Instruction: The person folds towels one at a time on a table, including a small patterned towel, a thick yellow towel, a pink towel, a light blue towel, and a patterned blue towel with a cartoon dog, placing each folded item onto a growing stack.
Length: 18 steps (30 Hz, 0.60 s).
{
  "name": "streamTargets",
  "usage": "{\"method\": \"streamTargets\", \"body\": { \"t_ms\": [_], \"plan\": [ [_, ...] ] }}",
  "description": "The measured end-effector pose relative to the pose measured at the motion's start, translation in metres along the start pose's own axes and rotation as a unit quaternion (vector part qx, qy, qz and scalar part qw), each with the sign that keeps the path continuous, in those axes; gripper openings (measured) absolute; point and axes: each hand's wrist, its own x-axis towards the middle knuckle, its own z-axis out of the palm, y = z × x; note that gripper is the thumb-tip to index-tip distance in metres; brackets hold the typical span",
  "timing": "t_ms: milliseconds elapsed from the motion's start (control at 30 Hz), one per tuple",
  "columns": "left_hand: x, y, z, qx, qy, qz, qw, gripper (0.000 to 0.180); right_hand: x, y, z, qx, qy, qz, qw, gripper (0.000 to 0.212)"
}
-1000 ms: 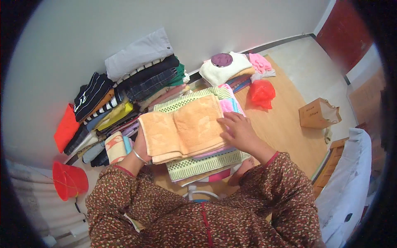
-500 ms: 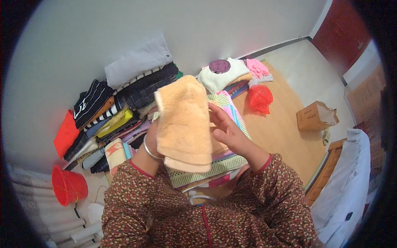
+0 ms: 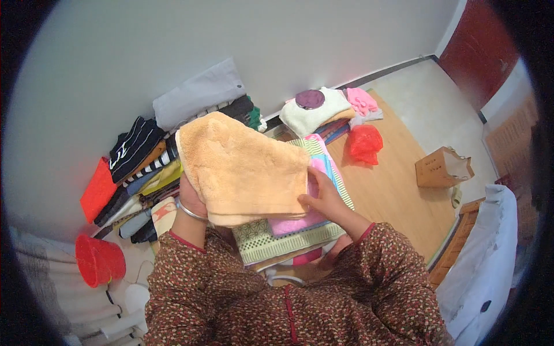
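A pale orange towel (image 3: 245, 167), partly folded, is held up in front of me between both hands. My left hand (image 3: 191, 199) is closed on its left edge, with most of the fingers hidden behind the cloth. At the towel's right edge, my right hand (image 3: 324, 197) grips it between thumb and fingers. Below the towel lies a stack of folded towels, with a green patterned towel (image 3: 277, 249) at its near side and a pink one (image 3: 291, 225) on top, partly covered by the held towel.
Piled clothes (image 3: 141, 153) lean along the wall at left, above a red bucket (image 3: 99, 260). Beyond the stack sit a white folded cloth (image 3: 323, 106) and a red plastic bag (image 3: 365, 144). A brown paper bag (image 3: 441, 167) stands at right, near a cloth-covered wooden piece (image 3: 482, 254).
The towel has been opened out from a narrow fold to a wider one, spreading left and right. My right hand has come onto its right edge.
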Motion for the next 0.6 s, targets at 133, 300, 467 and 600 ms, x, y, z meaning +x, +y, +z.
{"method": "streamTargets", "body": {
  "t_ms": [133, 300, 467, 600],
  "plan": [
    [-0.002, -0.001, -0.008, -0.003, 0.009, -0.027, 1.0, 0.046, -0.001, -0.016, -0.002, 0.121, -0.016, 0.104, 0.987, 0.067],
    [0.0, -0.013, 0.002, -0.017, -0.047, -0.053, 0.997, 0.046, 0.004, -0.005, -0.001, 0.146, -0.072, 0.226, 0.96, 0.059],
    [0.004, -0.015, 0.006, -0.023, -0.053, -0.032, 0.998, 0.047, 0.007, -0.015, -0.029, 0.394, -0.032, 0.231, 0.889, 0.037],
    [-0.002, -0.006, -0.005, 0.012, -0.082, -0.016, 0.996, 0.048, 0.004, 0.0, -0.075, 0.424, 0.085, 0.269, 0.86, 0.03]
  ]
}}
